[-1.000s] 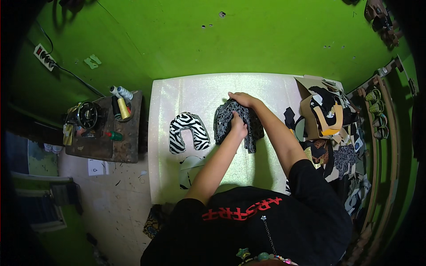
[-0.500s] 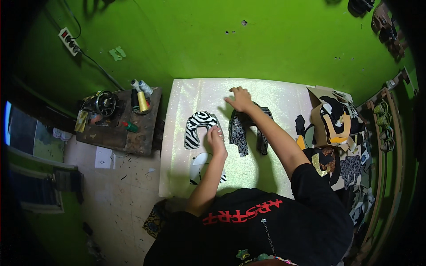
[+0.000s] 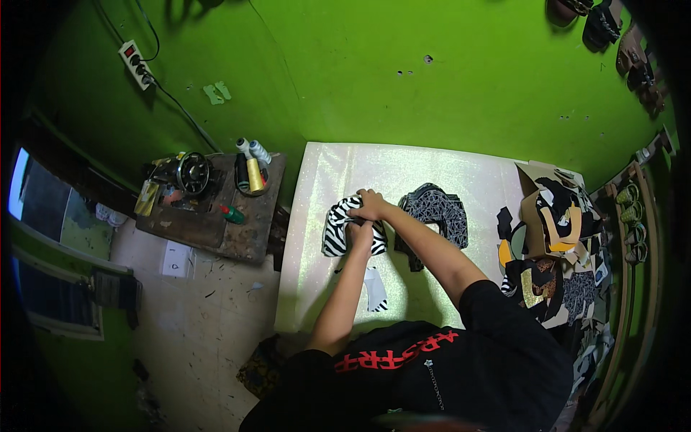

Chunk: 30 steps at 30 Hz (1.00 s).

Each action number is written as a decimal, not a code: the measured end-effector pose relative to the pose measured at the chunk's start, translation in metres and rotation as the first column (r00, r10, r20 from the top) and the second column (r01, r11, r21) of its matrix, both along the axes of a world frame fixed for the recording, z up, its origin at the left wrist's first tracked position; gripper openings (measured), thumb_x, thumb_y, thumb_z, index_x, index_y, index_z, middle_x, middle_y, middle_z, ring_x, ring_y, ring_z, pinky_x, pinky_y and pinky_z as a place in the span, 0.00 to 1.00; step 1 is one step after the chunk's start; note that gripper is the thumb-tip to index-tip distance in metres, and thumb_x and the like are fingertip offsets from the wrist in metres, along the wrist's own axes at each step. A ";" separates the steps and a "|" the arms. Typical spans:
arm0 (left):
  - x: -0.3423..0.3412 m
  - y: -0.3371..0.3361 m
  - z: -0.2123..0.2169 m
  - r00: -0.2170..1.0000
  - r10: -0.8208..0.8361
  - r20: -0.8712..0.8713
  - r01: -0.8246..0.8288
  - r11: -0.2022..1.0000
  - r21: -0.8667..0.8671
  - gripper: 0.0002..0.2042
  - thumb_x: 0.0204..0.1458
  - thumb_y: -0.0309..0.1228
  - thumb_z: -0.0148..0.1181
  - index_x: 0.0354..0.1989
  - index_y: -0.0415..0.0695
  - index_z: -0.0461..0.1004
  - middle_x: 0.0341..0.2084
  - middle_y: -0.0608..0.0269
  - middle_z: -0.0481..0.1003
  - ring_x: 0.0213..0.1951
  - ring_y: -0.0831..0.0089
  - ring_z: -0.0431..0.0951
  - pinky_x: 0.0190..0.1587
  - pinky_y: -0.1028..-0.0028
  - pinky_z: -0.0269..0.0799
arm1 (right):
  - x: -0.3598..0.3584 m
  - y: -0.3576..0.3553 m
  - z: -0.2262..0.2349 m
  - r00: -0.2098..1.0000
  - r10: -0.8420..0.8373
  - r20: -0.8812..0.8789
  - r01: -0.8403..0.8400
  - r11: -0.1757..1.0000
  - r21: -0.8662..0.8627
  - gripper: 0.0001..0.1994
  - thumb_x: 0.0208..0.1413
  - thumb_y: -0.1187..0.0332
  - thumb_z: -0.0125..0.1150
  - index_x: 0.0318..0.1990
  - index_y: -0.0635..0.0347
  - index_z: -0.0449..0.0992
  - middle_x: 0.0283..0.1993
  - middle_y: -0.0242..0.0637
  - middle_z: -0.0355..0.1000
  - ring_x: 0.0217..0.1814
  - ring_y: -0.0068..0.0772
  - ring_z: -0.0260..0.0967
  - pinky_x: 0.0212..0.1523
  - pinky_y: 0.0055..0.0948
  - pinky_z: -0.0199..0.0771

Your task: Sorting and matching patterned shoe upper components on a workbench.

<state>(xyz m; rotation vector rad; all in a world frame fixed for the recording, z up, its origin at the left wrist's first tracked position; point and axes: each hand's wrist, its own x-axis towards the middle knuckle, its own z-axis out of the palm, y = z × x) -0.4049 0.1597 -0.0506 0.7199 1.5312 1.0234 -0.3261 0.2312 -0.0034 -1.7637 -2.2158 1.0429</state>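
Observation:
A stack of zebra-striped, arch-shaped cut pieces (image 3: 336,235) lies on the left half of the pale glittery table. My left hand (image 3: 360,233) comes from below, its fingers closed at the inner part of the stack. Over its upper right side, my right hand (image 3: 372,207) curls its fingers onto the same pieces. The hands nearly touch and cover part of the stripes. To the right rests a stack of black arch-shaped pieces with a white scribble pattern (image 3: 445,216), partly behind my right forearm. Closer to me lies a white piece with a zebra-striped edge (image 3: 375,289).
A cardboard box (image 3: 531,209) of scraps stands on the table's right side, amid loose offcuts. Left of the table (image 3: 317,165) is a wooden stand (image 3: 194,229) with a sewing machine (image 3: 193,173) and thread cones (image 3: 255,175). Sandals (image 3: 630,209) hang on a right-hand rack.
My right hand has moved left from above the black patterned stack to the zebra-striped pieces, joining my left hand. The whole view has shifted slightly.

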 end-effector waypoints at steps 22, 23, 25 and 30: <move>-0.002 -0.005 0.011 0.997 -0.042 0.067 0.033 0.990 0.135 0.29 0.44 0.33 0.58 0.52 0.31 0.56 0.46 0.48 0.66 0.48 0.64 0.67 0.49 0.72 0.61 | 0.012 -0.023 0.008 0.986 -0.113 -0.124 0.137 0.969 0.205 0.32 0.43 0.50 0.57 0.51 0.64 0.63 0.51 0.56 0.59 0.53 0.57 0.55 0.54 0.42 0.57; -0.003 -0.015 0.017 0.992 -0.088 0.093 0.068 0.979 0.192 0.28 0.44 0.31 0.57 0.52 0.31 0.57 0.46 0.49 0.67 0.47 0.65 0.68 0.49 0.73 0.61 | 0.015 -0.030 0.009 0.985 -0.117 -0.124 0.141 0.968 0.206 0.32 0.43 0.50 0.57 0.51 0.64 0.63 0.51 0.56 0.59 0.53 0.57 0.55 0.54 0.42 0.57; -0.013 -0.033 0.023 0.982 -0.171 0.080 0.148 0.961 0.235 0.24 0.45 0.28 0.56 0.51 0.34 0.59 0.45 0.52 0.67 0.47 0.65 0.67 0.49 0.73 0.61 | 0.016 -0.051 0.018 0.969 -0.080 -0.235 0.174 0.893 0.415 0.28 0.42 0.56 0.58 0.50 0.63 0.63 0.49 0.54 0.60 0.51 0.55 0.54 0.53 0.41 0.56; -0.040 -0.103 0.037 0.980 -0.056 -0.193 0.110 0.952 0.284 0.17 0.46 0.23 0.53 0.46 0.38 0.64 0.45 0.54 0.67 0.46 0.69 0.69 0.48 0.75 0.62 | 0.024 -0.126 0.022 0.927 -0.064 -0.371 0.282 0.769 0.573 0.16 0.42 0.70 0.57 0.42 0.59 0.68 0.44 0.42 0.62 0.49 0.45 0.55 0.51 0.38 0.55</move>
